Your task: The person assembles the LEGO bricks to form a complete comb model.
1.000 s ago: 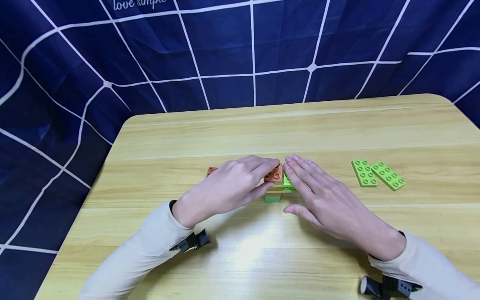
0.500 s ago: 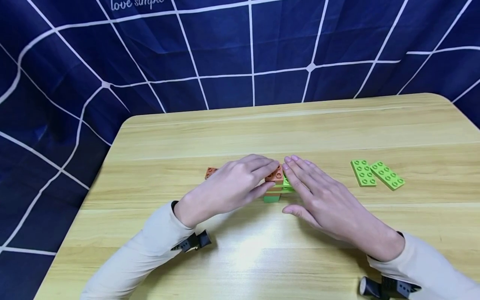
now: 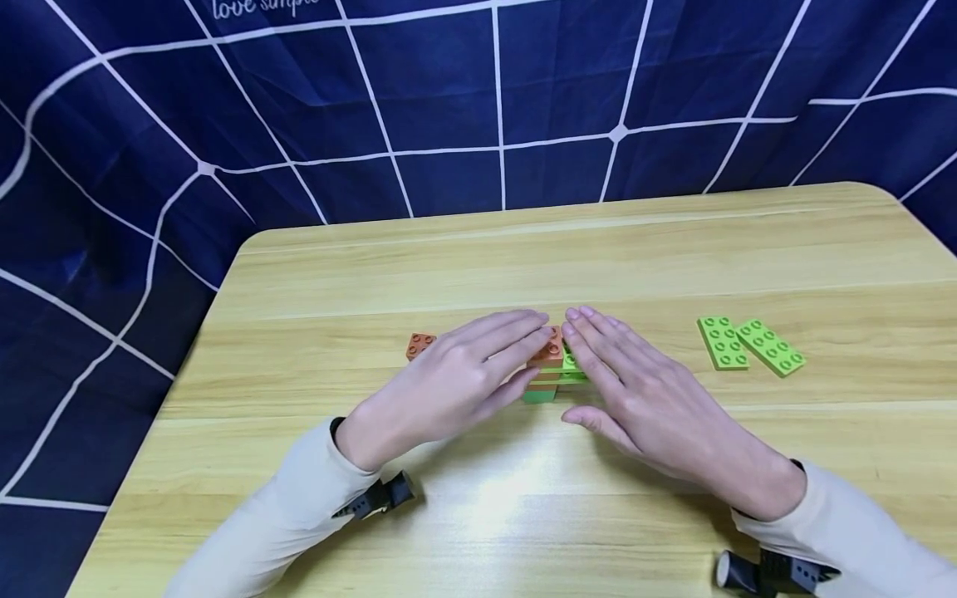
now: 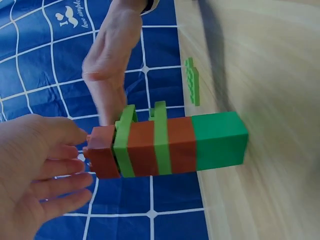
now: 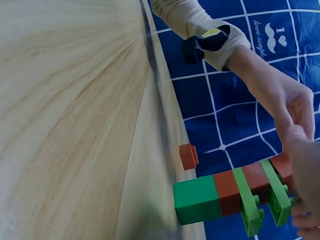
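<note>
A narrow tower stands between the two hands: a green brick at the bottom, then orange-brown bricks alternating with lime plates. Its top orange-brown brick has a thin dark gap beneath it in the left wrist view. My left hand lies beside that top brick, fingers extended and loosely spread, thumb lower down; whether a fingertip touches it, I cannot tell. My right hand reaches in from the right with straight fingers over the plates' overhanging ends, thumb held apart. Its fingers partly hide the tower's top.
Behind my left hand sits a loose orange-brown brick. Two lime plates lie at the right, one partly against the other. The wooden table ends at a dark blue curtain with white lines.
My left hand has drawn slightly left from the top brick, and its fingers have straightened. The right hand keeps nearly the same place. The tower still stands.
</note>
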`<state>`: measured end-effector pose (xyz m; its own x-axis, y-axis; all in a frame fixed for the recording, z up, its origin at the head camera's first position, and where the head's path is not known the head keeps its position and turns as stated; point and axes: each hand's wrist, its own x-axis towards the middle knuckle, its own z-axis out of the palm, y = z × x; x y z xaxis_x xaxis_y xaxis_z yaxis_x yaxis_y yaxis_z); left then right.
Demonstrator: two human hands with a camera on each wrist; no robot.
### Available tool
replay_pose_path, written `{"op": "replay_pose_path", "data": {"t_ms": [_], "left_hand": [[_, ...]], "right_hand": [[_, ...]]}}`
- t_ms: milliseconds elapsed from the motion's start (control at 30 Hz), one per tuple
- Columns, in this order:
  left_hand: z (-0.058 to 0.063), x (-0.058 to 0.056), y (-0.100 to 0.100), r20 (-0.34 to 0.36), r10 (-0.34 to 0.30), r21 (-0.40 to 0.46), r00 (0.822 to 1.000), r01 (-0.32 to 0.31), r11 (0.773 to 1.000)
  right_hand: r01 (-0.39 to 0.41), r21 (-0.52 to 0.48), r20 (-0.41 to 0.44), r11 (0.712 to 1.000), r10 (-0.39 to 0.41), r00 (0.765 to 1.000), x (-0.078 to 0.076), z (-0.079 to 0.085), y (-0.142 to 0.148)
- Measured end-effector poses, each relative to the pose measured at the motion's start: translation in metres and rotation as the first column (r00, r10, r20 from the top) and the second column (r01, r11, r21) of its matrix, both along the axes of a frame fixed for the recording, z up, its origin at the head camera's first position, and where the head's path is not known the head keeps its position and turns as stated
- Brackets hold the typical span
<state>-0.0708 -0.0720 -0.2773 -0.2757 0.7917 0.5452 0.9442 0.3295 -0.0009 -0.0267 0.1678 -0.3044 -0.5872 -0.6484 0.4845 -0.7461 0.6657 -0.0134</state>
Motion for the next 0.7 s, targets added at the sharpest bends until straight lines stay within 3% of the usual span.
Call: {"op": "replay_pose_path", "data": {"t_ms": [133,333,700], "left_hand": [[-0.004,0.001,-0.006,-0.014,-0.021,0.035,1.000,0.021,0.999],[-0.009,0.002,-0.008,-0.035,-0.030,0.019,0.999,0.031,0.999],[-0.016,0.003,-0.006,-0.034,-0.040,0.029,0.999,0.041,0.999]], "right_hand": [[-0.046,-0.058,-0.024,0.997,0.045,0.999,0.001,0.004,-0.001],[-0.136,-0.075,-0.075,0.988,0.131,0.989,0.000,0.003,-0.003],[-0.115,-0.038,-0.063,0.993,0.112,0.992,0.001,0.002,-0.001]]}}
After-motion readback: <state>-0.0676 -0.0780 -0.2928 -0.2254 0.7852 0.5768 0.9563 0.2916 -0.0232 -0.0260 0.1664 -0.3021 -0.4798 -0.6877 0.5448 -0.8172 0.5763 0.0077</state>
